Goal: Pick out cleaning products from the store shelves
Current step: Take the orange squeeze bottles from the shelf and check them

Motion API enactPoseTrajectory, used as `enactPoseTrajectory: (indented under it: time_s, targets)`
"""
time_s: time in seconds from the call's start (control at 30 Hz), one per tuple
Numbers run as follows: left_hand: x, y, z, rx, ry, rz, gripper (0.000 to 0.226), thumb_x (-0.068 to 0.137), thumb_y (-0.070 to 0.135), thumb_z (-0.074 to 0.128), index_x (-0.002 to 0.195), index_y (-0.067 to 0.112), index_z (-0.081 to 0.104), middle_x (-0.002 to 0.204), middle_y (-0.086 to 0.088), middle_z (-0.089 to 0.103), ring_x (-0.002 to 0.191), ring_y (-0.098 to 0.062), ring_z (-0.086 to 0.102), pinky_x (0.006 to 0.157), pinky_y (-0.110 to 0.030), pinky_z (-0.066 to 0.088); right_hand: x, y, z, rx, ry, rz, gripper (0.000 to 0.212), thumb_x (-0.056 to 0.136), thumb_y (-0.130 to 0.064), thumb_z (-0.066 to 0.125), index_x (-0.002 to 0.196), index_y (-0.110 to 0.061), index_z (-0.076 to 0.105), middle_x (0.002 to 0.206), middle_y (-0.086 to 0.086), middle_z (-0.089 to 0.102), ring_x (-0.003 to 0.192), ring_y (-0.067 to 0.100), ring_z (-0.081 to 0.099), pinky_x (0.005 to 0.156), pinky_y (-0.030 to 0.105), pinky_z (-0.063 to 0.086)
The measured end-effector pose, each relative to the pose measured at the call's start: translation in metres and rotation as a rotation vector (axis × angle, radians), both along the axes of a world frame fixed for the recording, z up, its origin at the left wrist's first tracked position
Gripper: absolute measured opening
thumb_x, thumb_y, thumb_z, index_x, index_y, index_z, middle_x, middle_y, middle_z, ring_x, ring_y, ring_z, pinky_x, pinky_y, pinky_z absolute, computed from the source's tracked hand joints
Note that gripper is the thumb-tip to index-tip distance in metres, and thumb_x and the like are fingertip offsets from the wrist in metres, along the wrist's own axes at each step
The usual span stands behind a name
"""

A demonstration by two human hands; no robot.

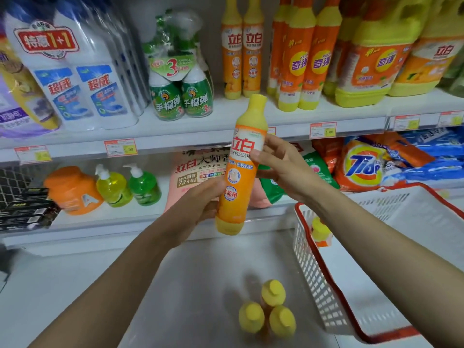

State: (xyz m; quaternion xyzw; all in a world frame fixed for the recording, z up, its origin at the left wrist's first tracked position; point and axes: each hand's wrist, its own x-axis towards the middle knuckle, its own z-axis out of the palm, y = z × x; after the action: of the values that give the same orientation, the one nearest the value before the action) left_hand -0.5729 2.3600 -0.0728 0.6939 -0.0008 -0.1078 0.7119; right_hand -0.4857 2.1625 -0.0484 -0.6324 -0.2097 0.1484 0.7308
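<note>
Orange dish soap bottle (pixel 240 169) upright in front of shelf (pixel 200 126), left hand (pixel 200 202) gripping lower part, right hand (pixel 283 167) pinching label area, white basket (pixel 326 285) near right w/ yellow-capped bottle (pixel 320 232) inside

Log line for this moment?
item: tall orange-and-yellow plastic bottle, cap up | left hand: grips lower half | right hand: holds upper label
</note>
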Motion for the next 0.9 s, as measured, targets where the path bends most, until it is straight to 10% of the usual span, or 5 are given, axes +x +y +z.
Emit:
enactPoseTrajectory:
  time_s: [0.2,0.4,0.53,0.9]
  targets:
    - [0.000,-0.006,-0.009,0.130,-0.136,0.092,0.044,0.070,0.032,0.077,0.110,0.024,0.059,0.098,0.009,0.074,0.089,-0.013,0.072,0.069,-0.022,0.056,0.003,0.002,0.011,-0.125,-0.040,0.093,0.034,0.087,-0.038,0.062,0.114,-0.020,0.067,0.111,-0.001,0.073,0.105,0.013,0.068,0.082,0.029,0.057]
    - [0.002,0.007,-0.016,0.258,-0.150,0.095,0.037,0.077,0.015,0.079,0.107,0.025,0.060,0.094,0.011,0.073,0.088,-0.003,0.068,0.071,-0.016,0.054,-0.011,0.008,-0.003,-0.245,-0.185,0.125,0.043,0.078,-0.013,0.077,0.119,-0.012,0.065,0.102,0.005,0.075,0.091,0.020,0.072,0.085,0.035,0.059]
    - [0.007,0.025,0.008,0.316,-0.368,0.197,0.039,0.078,0.042,0.067,0.116,0.035,0.064,0.091,0.008,0.066,0.081,-0.012,0.064,0.068,-0.023,0.054,-0.020,0.019,-0.038,-0.421,-0.317,0.089,0.043,0.076,-0.007,0.083,0.116,-0.013,0.067,0.109,0.005,0.072,0.100,0.030,0.067,0.091,0.043,0.054]
    - [-0.020,-0.004,-0.059,0.929,-0.483,-0.143,0.023,0.079,0.024,0.078,0.094,0.007,0.073,0.085,-0.006,0.071,0.077,-0.020,0.063,0.071,-0.032,0.047,-0.052,0.005,-0.140,-0.710,-0.222,0.280,0.049,0.073,-0.015,0.085,0.118,-0.015,0.064,0.094,-0.002,0.068,0.093,0.019,0.065,0.087,0.040,0.055]
